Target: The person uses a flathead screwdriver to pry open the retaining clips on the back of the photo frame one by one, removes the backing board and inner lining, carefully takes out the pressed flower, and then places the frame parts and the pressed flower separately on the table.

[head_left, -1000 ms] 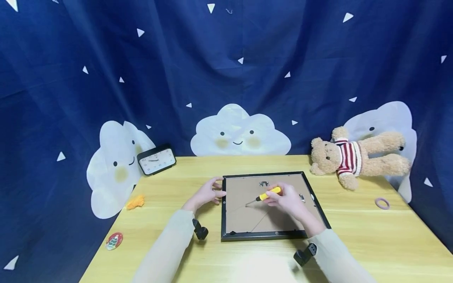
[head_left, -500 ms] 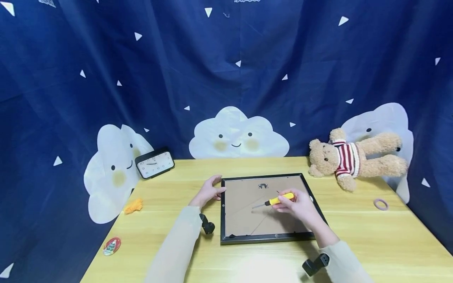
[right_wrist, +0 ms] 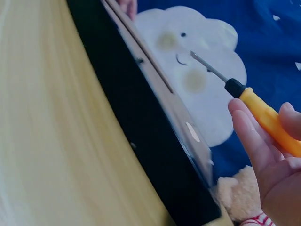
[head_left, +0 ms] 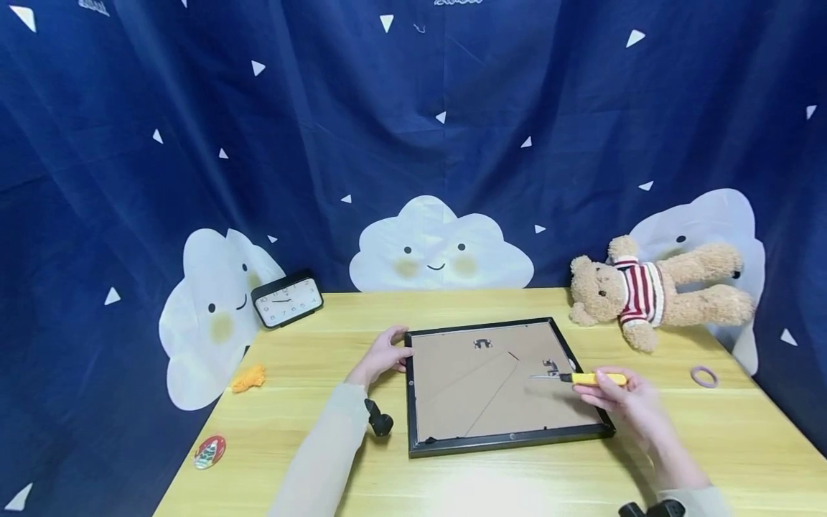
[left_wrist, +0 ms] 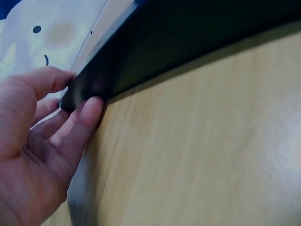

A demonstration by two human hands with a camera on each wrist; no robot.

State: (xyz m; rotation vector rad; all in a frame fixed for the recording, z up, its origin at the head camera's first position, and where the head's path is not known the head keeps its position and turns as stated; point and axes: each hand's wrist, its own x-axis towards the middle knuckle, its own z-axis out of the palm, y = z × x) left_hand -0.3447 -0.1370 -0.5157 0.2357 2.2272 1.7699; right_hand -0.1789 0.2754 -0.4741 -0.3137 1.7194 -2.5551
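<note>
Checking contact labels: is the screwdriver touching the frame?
No: the right wrist view shows the screwdriver held up in front of the cloud, with a visible gap to the frame.

a deep blue cloth (head_left: 310, 108) hangs right behind the table and wraps round both sides, falling in soft folds. small white triangles (head_left: 386, 23) dot it all over, and three white clouds sit low on it. the middle cloud (head_left: 441, 248) smiles straight out at me (yellowish cheeks and all), the left cloud (head_left: 194, 301) has a crease in it, and the right cloud (head_left: 723, 219) shows only in part. the table (head_left: 723, 431) is pale yellow, wood-grained, with a white glare (head_left: 481, 495) toward its near side.
</note>
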